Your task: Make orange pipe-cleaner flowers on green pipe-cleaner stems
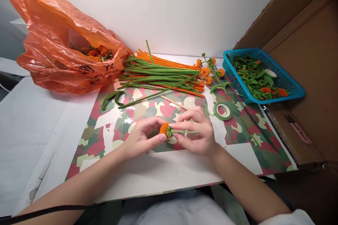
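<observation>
— What's that little thing between the fingers?

— A small fuzzy orange pipe-cleaner bud with a green collar and a thin green stem (169,130). The orange part is a tight round coil, the green wraps just under it, and the stem runs out level toward the right. It hangs just above the camouflage-patterned red, green and cream board (239,132), near its front edge.

— Who has hold of it?

— Both hands. The left hand (141,137) pinches the orange head between thumb and fingertips. The right hand (198,130) has its fingers curled together around the stem, thumb underneath.

— And around them?

— Just behind the right hand lies a slim pale wooden stick (173,102), and beside it a roll of green floral tape (223,111) lies flat. Farther back there is a long sheaf of straight green and orange pipe cleaners (163,74), with a bent dark green piece (112,97) lying loose at its left end. At the sheaf's right end rests a finished sprig of several orange buds on green stems (208,70).

— The bag?

— A crumpled orange plastic bag (58,49) at the far left, mouth open, more orange buds showing inside. At the far right, a turquoise plastic mesh basket (287,81) holds green curls and a few orange pieces, up against a brown cardboard wall (311,59).
</observation>
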Demonstrator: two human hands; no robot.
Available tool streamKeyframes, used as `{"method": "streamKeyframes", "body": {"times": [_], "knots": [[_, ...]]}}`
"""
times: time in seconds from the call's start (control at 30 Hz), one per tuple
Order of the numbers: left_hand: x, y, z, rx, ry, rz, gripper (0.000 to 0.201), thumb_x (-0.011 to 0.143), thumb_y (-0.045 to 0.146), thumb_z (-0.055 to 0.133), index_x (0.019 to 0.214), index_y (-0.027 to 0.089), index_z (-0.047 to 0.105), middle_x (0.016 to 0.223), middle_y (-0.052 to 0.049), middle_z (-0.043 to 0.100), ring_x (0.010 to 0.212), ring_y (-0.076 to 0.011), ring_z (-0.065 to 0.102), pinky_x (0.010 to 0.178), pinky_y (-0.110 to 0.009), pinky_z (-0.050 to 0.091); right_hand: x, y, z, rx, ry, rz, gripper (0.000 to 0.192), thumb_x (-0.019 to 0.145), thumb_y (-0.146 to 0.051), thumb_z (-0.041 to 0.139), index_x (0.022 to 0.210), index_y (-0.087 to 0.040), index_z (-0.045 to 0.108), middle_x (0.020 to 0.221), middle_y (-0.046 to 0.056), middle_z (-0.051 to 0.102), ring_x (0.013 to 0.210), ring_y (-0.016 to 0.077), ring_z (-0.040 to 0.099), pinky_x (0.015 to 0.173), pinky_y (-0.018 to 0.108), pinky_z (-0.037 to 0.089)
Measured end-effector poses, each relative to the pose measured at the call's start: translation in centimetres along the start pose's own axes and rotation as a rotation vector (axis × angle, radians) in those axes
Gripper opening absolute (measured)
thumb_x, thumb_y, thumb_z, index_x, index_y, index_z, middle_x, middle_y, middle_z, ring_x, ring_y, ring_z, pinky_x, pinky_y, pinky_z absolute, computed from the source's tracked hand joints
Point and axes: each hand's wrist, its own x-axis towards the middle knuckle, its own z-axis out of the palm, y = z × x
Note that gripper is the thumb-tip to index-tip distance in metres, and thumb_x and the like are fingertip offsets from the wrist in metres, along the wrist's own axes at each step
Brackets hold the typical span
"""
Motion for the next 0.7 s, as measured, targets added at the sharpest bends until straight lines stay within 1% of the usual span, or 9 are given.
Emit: {"method": "streamKeyframes", "body": {"times": [0.07, 0.17, 0.23, 0.37, 0.47, 0.57, 0.7], "knots": [[-0.01, 0.09, 0.01, 0.004, -0.001, -0.002, 0.024, 0.085, 0.043, 0.063, 0.09, 0.018, 0.064, 0.078, -0.006, 0.068, 0.069, -0.0176, 0.065, 0.055, -0.025, 0.052, 0.0, -0.05, 0.06, 0.003, 0.023, 0.008, 0.017, 0.077, -0.021, 0.068, 0.092, -0.028, 0.072, 0.08, 0.002, 0.065, 0.075, 0.0183, 0.056, 0.073, 0.038, 0.042], [0.0, 0.23, 0.08, 0.01, 0.004, 0.009, 0.023, 0.085, 0.042, 0.063, 0.089, 0.019, 0.064, 0.08, -0.006, 0.068, 0.073, -0.0184, 0.066, 0.058, -0.026, 0.053, 0.08, -0.11, 0.07, 0.018, 0.031, 0.004, 0.012, 0.078, -0.021, 0.069, 0.086, -0.028, 0.072, 0.077, 0.001, 0.063, 0.072, 0.0173, 0.055, 0.071, 0.037, 0.043], [0.02, 0.3, 0.14, 0.008, 0.004, 0.015, 0.022, 0.085, 0.041, 0.063, 0.089, 0.019, 0.064, 0.08, -0.005, 0.068, 0.073, -0.018, 0.066, 0.058, -0.026, 0.053, 0.12, -0.12, 0.09, 0.036, 0.028, -0.007, 0.01, 0.078, -0.019, 0.068, 0.082, -0.028, 0.071, 0.074, 0.0, 0.062, 0.071, 0.0169, 0.055, 0.071, 0.037, 0.043], [0.05, 0.33, 0.13, 0.02, 0.002, 0.021, 0.02, 0.085, 0.039, 0.063, 0.09, 0.019, 0.063, 0.079, -0.005, 0.068, 0.071, -0.0177, 0.066, 0.057, -0.026, 0.053, 0.05, -0.08, 0.2, 0.066, 0.03, 0.001, 0.01, 0.077, -0.017, 0.068, 0.081, -0.025, 0.071, 0.074, 0.001, 0.061, 0.072, 0.017, 0.054, 0.071, 0.038, 0.042], [0.04, 0.26, -0.04, 0.098, 0.011, 0.066, 0.015, 0.085, 0.033, 0.063, 0.091, 0.019, 0.063, 0.078, -0.004, 0.067, 0.071, -0.0164, 0.065, 0.061, -0.027, 0.054, -0.07, -0.08, 0.27, 0.068, 0.02, 0.018, 0.009, 0.076, -0.017, 0.067, 0.08, -0.025, 0.07, 0.073, 0.001, 0.061, 0.071, 0.0169, 0.053, 0.071, 0.038, 0.041], [0.03, 0.22, -0.18, 0.214, 0.025, 0.149, 0.012, 0.085, 0.028, 0.063, 0.093, 0.019, 0.063, 0.076, -0.002, 0.066, 0.068, -0.0142, 0.062, 0.065, -0.027, 0.054, -0.11, -0.15, 0.27, 0.061, 0.015, 0.027, 0.01, 0.076, -0.016, 0.066, 0.08, -0.025, 0.07, 0.073, 0.001, 0.061, 0.071, 0.0167, 0.053, 0.071, 0.038, 0.041], [0.03, 0.38, -0.14, 0.394, 0.095, 0.245, 0.011, 0.082, 0.024, 0.063, 0.092, 0.019, 0.061, 0.075, -0.001, 0.066, 0.064, -0.0129, 0.061, 0.061, -0.025, 0.053, -0.03, -0.25, 0.32, 0.046, 0.048, 0.011, 0.012, 0.074, -0.014, 0.068, 0.079, -0.025, 0.07, 0.071, 0.0, 0.06, 0.069, 0.0159, 0.052, 0.069, 0.036, 0.042]]}}
